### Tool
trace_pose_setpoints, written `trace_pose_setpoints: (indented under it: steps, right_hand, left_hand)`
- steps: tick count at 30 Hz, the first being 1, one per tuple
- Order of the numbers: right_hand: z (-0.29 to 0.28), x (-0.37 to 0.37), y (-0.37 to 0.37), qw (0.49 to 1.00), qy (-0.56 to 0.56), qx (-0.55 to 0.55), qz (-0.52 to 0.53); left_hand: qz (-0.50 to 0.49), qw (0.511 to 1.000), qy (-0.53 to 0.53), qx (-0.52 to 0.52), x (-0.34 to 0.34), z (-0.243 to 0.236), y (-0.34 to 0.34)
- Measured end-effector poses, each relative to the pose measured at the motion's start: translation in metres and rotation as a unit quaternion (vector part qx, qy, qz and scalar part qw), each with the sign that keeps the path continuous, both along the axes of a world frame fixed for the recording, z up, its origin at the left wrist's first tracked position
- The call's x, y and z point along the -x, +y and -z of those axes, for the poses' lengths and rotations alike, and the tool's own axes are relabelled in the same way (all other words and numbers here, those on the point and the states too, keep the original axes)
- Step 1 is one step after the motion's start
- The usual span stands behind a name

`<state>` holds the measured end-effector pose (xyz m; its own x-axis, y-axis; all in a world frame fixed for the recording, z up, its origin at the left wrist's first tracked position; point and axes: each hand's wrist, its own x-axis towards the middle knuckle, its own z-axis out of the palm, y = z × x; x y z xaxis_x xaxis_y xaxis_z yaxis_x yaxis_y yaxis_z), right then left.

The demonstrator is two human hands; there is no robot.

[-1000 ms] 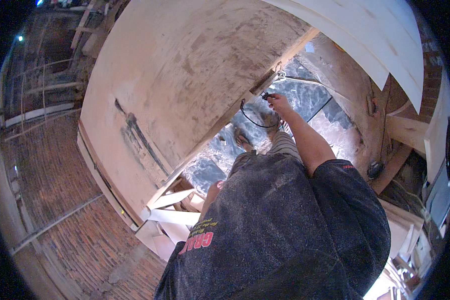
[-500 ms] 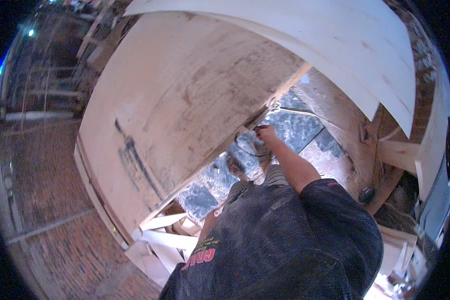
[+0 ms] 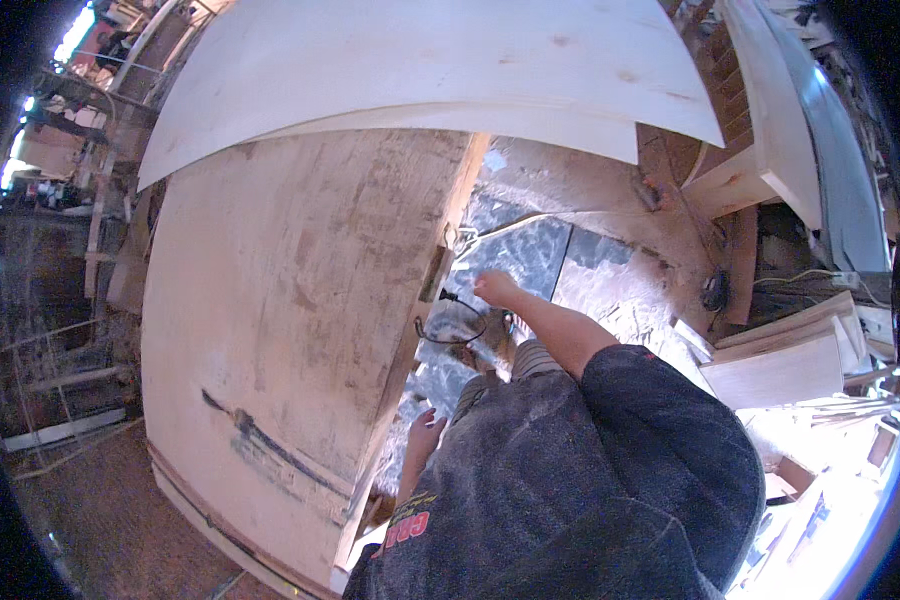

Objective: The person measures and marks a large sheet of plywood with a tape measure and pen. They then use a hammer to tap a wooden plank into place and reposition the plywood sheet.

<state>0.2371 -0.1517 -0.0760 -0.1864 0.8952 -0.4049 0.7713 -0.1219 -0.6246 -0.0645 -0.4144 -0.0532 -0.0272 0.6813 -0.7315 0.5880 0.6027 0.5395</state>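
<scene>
My right hand, fingers curled, is just right of a black plug and looped cable at the edge of a large dusty plywood board. I cannot make out whether its fingers hold anything. A small metal fixture sits on the board's edge above the plug. My left hand hangs beside my dark dusty T-shirt, near that edge, with fingers loosely apart and nothing visible in them. My feet are partly hidden below the cable.
Pale thin sheets lie across the board's far end. Upright panels and stacked pieces stand at the right, near a dark corded object on the floor. Cluttered racks are at the left. The marbled floor is dusty.
The view has turned, so the board's edge stands steeper. My right hand has come off the black plug it held, which now shows beside it. My left hand shows more fully.
</scene>
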Motion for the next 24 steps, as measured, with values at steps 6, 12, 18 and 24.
trace_pose_setpoints:
  steps: [6,12,18,24]
  right_hand:
    - [0.061,-0.164,-0.120,0.933,-0.330,0.051,-0.132]
    - [0.091,-0.234,-0.261,0.858,-0.384,0.199,-0.276]
    - [0.083,-0.240,-0.259,0.916,-0.346,0.168,-0.115]
    - [0.039,-0.340,-0.138,0.920,-0.165,-0.078,0.346]
  left_hand:
    - [0.082,0.995,-0.040,-0.026,-0.026,-0.032,0.066]
    - [0.108,0.991,-0.073,-0.005,-0.040,-0.035,0.080]
    - [0.162,0.986,-0.037,-0.028,-0.076,-0.033,0.106]
    - [0.187,0.982,0.002,0.036,-0.141,-0.044,0.154]
